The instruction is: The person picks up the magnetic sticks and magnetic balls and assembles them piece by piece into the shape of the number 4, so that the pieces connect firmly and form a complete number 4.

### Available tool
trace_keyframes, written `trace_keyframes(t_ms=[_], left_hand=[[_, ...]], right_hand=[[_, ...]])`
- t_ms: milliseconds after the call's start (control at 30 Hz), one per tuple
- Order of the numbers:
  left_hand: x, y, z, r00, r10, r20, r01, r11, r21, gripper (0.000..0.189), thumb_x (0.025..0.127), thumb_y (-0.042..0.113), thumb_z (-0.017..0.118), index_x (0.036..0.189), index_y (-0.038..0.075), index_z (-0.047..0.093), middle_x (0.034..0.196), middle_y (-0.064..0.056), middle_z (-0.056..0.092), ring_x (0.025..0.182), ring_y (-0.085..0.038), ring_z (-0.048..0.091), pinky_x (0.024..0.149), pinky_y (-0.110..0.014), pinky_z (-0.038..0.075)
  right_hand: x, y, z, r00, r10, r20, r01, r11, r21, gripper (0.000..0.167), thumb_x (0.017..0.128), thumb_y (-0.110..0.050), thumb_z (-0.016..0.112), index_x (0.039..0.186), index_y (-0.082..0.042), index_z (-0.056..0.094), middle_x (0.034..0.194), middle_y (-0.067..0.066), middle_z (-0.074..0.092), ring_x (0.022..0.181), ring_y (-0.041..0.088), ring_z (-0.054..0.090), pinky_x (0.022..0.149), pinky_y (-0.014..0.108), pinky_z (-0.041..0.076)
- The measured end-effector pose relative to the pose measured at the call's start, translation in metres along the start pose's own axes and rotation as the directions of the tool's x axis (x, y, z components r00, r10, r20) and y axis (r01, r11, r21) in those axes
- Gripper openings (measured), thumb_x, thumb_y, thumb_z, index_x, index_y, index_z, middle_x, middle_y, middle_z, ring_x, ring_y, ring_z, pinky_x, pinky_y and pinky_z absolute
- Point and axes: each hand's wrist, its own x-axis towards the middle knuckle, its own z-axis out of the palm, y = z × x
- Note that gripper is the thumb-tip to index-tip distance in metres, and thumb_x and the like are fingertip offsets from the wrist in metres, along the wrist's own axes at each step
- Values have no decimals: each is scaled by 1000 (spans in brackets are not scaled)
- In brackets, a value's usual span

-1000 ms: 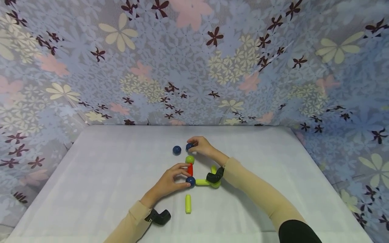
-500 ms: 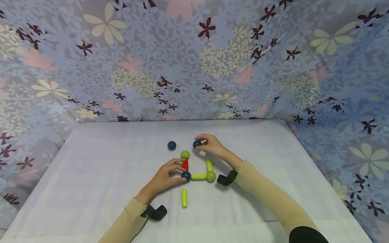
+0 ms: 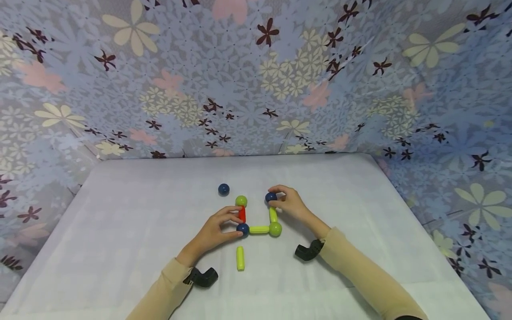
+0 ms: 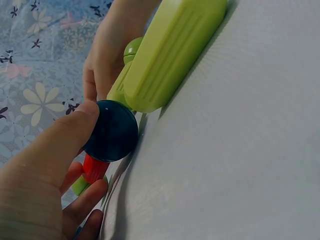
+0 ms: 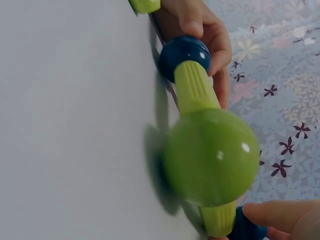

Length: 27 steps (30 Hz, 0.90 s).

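In the head view my left hand (image 3: 214, 231) holds a blue ball (image 3: 242, 229), thumb on its near side, fingers by a red stick (image 3: 242, 214). The red stick joins that ball to a green ball (image 3: 241, 201). From the blue ball a yellow-green stick (image 3: 259, 230) runs right to a second green ball (image 3: 275, 229), and another yellow-green stick (image 3: 273, 215) leads away from it. My right hand (image 3: 294, 204) pinches a second blue ball (image 3: 271, 197) at that stick's far end. The right wrist view shows this blue ball (image 5: 247, 226) against the stick (image 5: 219, 220).
A loose blue ball (image 3: 224, 190) lies farther back on the white-covered table (image 3: 160, 191). One loose yellow-green stick (image 3: 240, 258) lies nearer, looming large in the left wrist view. Floral cloth (image 3: 240, 89) hangs behind the table and at its sides.
My right hand has carried its blue ball rightward from beside the loose blue ball to the end of the right-hand stick. My left hand keeps its hold. The head view has shifted slightly.
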Motion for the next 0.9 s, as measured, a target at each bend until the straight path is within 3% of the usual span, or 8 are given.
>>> trace_keyframes(t_ms=[167,367,600,800,900], left_hand=[[1,15,-4,1000,1,0,-1,1000,-9,25,74,2,78,96,-2,69,135,-23,53,119,-37,57,108,-55,36],[0,34,-10,1000,3,6,-3,1000,-11,23,74,2,77,96,-2,69,133,-24,54,124,-39,52,107,-56,36],[3,33,-9,1000,0,6,0,1000,-12,23,75,2,77,96,0,69,133,-23,54,119,-38,56,107,-56,37],[1,32,-9,1000,-24,17,24,1000,-11,23,74,3,78,95,0,69,133,-22,54,125,-37,52,109,-56,35],[0,21,-5,1000,-18,6,18,1000,-2,23,74,3,78,95,0,69,134,-22,54,121,-37,56,108,-55,36]], right_hand=[[-7,2,2,1000,-15,-25,15,1000,14,39,84,-6,69,121,0,59,123,21,60,73,12,60,64,19,49],[-9,4,4,999,-12,-46,15,999,51,39,83,-3,69,120,2,59,123,23,59,76,14,61,66,17,49],[-9,2,3,998,3,-55,2,997,78,38,83,-4,69,120,3,59,121,24,60,80,18,63,67,17,50],[-9,0,5,994,99,-47,-92,987,135,41,83,-6,70,121,1,59,123,22,59,80,14,60,66,19,49],[-9,0,6,989,145,-40,-136,974,181,42,83,-7,70,122,0,58,123,22,57,81,11,58,68,20,50]])
